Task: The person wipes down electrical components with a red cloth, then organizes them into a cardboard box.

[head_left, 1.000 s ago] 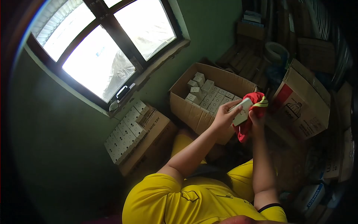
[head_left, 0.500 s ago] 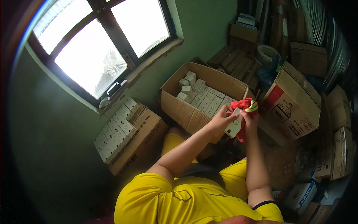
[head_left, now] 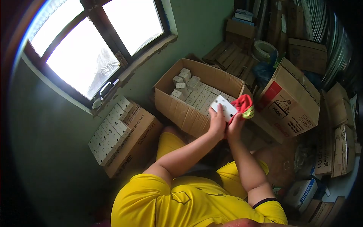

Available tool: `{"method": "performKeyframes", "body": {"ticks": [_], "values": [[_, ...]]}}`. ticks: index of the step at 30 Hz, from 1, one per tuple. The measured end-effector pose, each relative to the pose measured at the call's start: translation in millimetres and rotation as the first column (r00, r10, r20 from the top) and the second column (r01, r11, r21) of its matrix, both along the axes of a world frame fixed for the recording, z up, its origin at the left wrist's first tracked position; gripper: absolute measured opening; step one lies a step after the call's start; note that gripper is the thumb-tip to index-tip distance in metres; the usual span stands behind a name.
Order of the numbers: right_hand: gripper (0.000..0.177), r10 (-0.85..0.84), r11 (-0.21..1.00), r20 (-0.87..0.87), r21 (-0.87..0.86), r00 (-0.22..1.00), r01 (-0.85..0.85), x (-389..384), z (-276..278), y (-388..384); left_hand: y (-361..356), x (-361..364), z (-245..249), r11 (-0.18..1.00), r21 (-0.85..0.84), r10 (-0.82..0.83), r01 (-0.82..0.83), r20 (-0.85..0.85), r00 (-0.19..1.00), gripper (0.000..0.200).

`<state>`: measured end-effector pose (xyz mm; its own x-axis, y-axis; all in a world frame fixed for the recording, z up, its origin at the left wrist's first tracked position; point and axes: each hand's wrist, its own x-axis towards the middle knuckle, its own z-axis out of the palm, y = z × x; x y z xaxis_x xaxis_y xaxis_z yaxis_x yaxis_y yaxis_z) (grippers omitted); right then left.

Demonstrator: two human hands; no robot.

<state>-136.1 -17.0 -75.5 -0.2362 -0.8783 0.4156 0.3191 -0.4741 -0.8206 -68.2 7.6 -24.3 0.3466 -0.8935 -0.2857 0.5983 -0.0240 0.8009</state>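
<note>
A small white box (head_left: 224, 107) with dark round marks is held up between both hands, over the near right edge of an open cardboard carton (head_left: 184, 116). My left hand (head_left: 217, 122) grips its left side, fingers on the upper face. In my right hand (head_left: 235, 127) is a bunched red cloth (head_left: 242, 101) with a yellow-green part, pressed against the box's right end. The carton below holds rows of similar white boxes (head_left: 200, 95), several standing higher at its far left.
Left of my knee, more white boxes (head_left: 109, 130) sit on a printed carton (head_left: 132, 137). A carton with a bulb picture (head_left: 290, 108) leans at right. Behind are stacked cardboard (head_left: 230, 58), a roll of tape or hose (head_left: 264, 50) and a window (head_left: 83, 56).
Both hands have moved slightly left and up with the white box and red cloth. The box has turned, showing a different face. The whole view has shifted a little.
</note>
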Motion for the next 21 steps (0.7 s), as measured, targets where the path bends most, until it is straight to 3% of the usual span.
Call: {"method": "performKeyframes", "body": {"ticks": [2,3,4,5,6,8,9,11,12,13,14,16,17,20,21], "values": [[0.071,-0.024,0.991,0.235,0.136,0.972,-0.008,-7.7,8.2,-8.6,2.8,-13.5,-27.4,0.997,-0.077,-0.022,0.029,0.079,0.997,0.044],[0.070,0.025,0.983,0.296,0.167,0.955,-0.078,-24.0,13.5,-12.0,2.6,-15.5,-40.2,0.984,-0.149,-0.090,0.095,0.041,0.995,0.045],[0.069,0.073,0.970,0.357,0.191,0.931,-0.149,-40.5,18.4,-16.8,8.7,-15.8,-26.6,0.978,-0.157,-0.125,0.139,0.097,0.987,0.046],[0.068,-0.111,0.960,0.367,0.281,0.923,0.003,-46.1,21.2,-23.3,17.0,-16.8,-13.0,0.978,-0.106,-0.164,0.177,0.122,0.979,0.046],[0.061,-0.164,0.971,0.396,0.228,0.903,0.076,-47.3,30.1,-25.9,24.5,-16.6,1.2,0.975,-0.056,-0.205,0.215,0.145,0.968,0.046],[0.064,-0.231,0.948,0.428,0.299,0.874,0.104,-42.7,37.5,-18.4,22.3,-21.2,-7.6,0.979,-0.142,-0.105,0.150,0.282,0.954,0.047],[0.065,-0.176,0.953,0.401,0.299,0.899,0.053,-37.7,28.6,-15.5,19.9,-23.2,-10.1,0.974,-0.188,-0.051,0.123,0.347,0.936,0.048],[0.069,-0.069,0.950,0.349,0.309,0.935,-0.045,-22.9,2.5,-3.8,7.8,-20.5,-2.0,0.980,-0.179,-0.032,0.081,0.262,0.964,0.047],[0.082,-0.055,0.960,0.127,0.280,0.990,0.017,-12.6,5.1,7.4,0.5,-18.3,2.7,0.983,-0.174,-0.023,0.062,0.220,0.975,0.047],[0.088,0.016,0.981,0.167,0.189,0.986,-0.048,-10.5,-0.9,8.3,-4.1,-15.6,6.7,0.970,-0.241,-0.009,0.039,0.124,0.992,0.043],[0.095,0.092,0.989,0.198,0.092,0.976,-0.112,-9.3,-5.7,6.2,-3.7,-12.8,9.5,0.973,-0.223,-0.036,0.065,0.133,0.990,0.041],[0.091,0.340,0.941,0.132,-0.044,0.931,-0.337,-30.7,1.1,-3.2,2.7,-1.4,17.7,0.977,-0.184,-0.085,0.111,0.144,0.986,0.037],[0.082,0.564,0.825,0.193,-0.107,0.803,-0.554,-44.7,8.7,-7.0,5.6,6.7,8.9,0.962,-0.168,-0.179,0.214,0.202,0.963,0.039],[0.070,0.254,0.966,-0.150,-0.015,0.956,-0.259,-36.9,45.6,0.8,26.0,15.9,7.6,0.892,-0.213,-0.180,0.398,0.640,0.747,0.050],[0.068,0.284,0.958,-0.065,0.061,0.957,-0.280,-41.5,47.7,-2.4,33.8,18.8,6.7,0.881,-0.185,-0.152,0.435,0.760,0.632,0.064]]}}
